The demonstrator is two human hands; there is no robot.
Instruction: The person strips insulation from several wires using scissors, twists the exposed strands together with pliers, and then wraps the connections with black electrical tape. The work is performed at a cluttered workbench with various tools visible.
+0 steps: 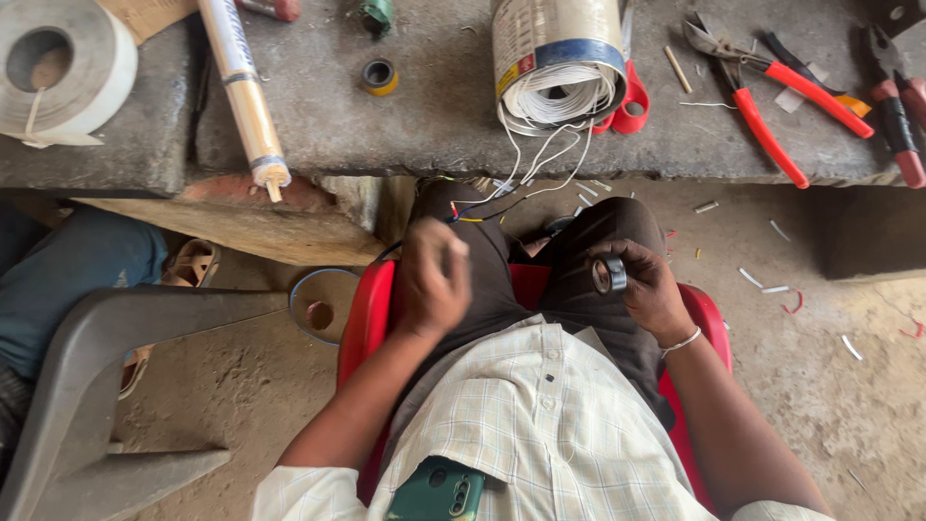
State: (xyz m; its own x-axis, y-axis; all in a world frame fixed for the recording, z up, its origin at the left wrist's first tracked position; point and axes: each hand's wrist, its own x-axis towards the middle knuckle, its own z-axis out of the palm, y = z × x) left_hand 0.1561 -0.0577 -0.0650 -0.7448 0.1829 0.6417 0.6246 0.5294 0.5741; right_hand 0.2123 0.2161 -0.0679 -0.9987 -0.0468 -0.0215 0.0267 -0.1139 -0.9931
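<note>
The person is sitting on a red plastic chair (362,318) at a rough concrete slab bench (434,116), working over the lap. The right hand (646,285) is grasping a small black roll of insulating tape (609,275), pinched between thumb and fingers and held above the right thigh. The left hand (431,280) is clenched above the left thigh; thin white, red and yellow wires (502,193) are running toward it, but whether it is actually pinching them I cannot tell, as the back of the hand is hiding the fingertips.

Risks, as I judge them:
- The wires are feeding from a coil of white wire in a printed cardboard wrapper (558,68) lying at the bench edge. A pull could be dragging it off onto the lap.
- The loose strands are crossing one another below the bench lip and may be snagging or tangling.
- Red-handled pliers (762,96) and red-handled scissors (627,101) are lying near that coil, so a shifting coil could be knocking them.
- The tape roll is held by a light pinch only; a slip would be sending it to the littered floor.
- A green phone (439,490) is protruding from the shirt pocket and could be falling out on a forward lean.
</note>
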